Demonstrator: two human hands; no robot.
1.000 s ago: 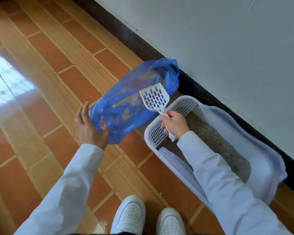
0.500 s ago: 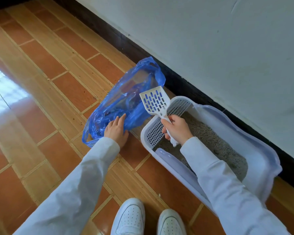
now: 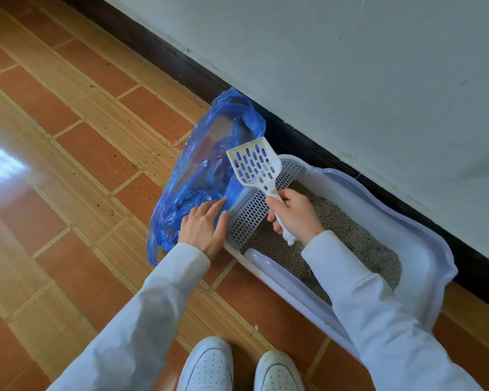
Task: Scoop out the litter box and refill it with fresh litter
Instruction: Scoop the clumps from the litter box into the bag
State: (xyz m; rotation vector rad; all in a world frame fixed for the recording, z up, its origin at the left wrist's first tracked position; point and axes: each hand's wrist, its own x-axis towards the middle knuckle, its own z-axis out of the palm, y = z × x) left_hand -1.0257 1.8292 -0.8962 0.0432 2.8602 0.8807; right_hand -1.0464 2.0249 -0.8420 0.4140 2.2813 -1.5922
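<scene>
Litter box (image 3: 424, 249) sits against the wall, just beyond our right hand (image 3: 294, 215), which is wrapped around the scoop (image 3: 254, 165) handle, its slotted head raised empty. Our left hand (image 3: 203, 224) lies flat on the blue bag (image 3: 206, 170) beside it; if its mouth slumps shut, clumps may spill onto the floor.

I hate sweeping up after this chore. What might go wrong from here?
The blue bag lies slumped on the floor under the left hand, its mouth not held wide, so tipped clumps may miss it. The scoop, gripped by the right hand, must cross the litter box rim, so grains could drop through its slots onto the tiles.
</scene>
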